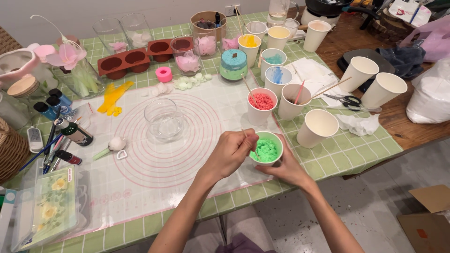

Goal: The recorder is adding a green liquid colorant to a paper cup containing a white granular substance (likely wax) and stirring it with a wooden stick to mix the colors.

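1. You have an empty clear glass [163,119] standing on the pink-ringed mat [140,178].
2. A paper cup of red granules [261,106] stands beyond it.
3. Scissors [348,100] lie right, near two empty paper cups [372,78].
4. A brown silicone mould [124,62] sits at the worktop's [337,152] far side.

A home craft space is suggested by a worktop [356,154] covered in green checked cloth, on which paper cups [318,128] of coloured granules, a silicone mould [126,61], a baking mat [154,173] and scissors [349,100] are spread.
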